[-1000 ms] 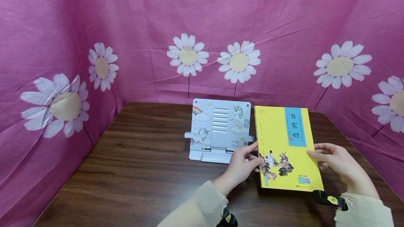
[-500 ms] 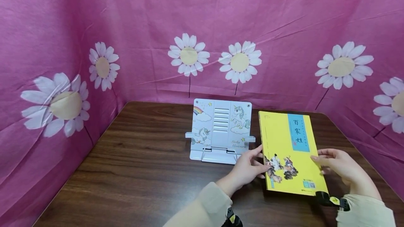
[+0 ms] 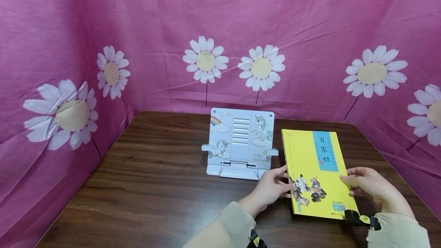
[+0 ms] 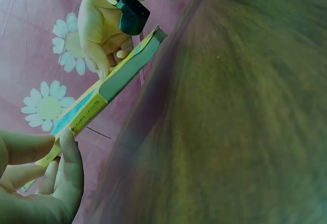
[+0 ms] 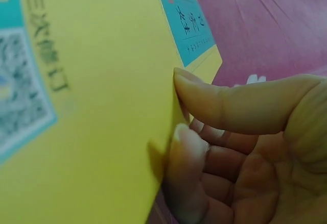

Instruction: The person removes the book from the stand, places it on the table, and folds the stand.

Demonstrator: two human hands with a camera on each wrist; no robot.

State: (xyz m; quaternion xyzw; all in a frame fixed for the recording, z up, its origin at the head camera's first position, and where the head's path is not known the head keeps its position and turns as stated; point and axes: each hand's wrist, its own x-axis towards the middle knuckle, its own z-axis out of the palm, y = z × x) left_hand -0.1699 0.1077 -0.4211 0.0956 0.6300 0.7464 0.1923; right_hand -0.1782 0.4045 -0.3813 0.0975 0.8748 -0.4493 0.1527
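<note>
A yellow book [image 3: 317, 179] with a blue title panel is held in both hands above the right part of the table. My left hand [image 3: 270, 188] pinches its spine edge, thumb on the cover and fingers behind, as the left wrist view also shows on the book's spine [image 4: 89, 113]. On the opposite edge, my right hand [image 3: 373, 186] grips the book with the thumb [image 5: 225, 101] over the cover. The book's pages side looks raised off the wood in the left wrist view. To the left of the book stands a white unicorn-printed book stand [image 3: 240, 142].
The book stand has side arms and a wire page holder [image 3: 239, 169] at its foot. Brown wood table [image 3: 155, 186] spreads to the left and front. A pink curtain [image 3: 158, 30] with white daisies hangs behind and at both sides.
Both hands have brought the book slightly right and nearer to me, away from the stand. The book stand has stayed in place.
</note>
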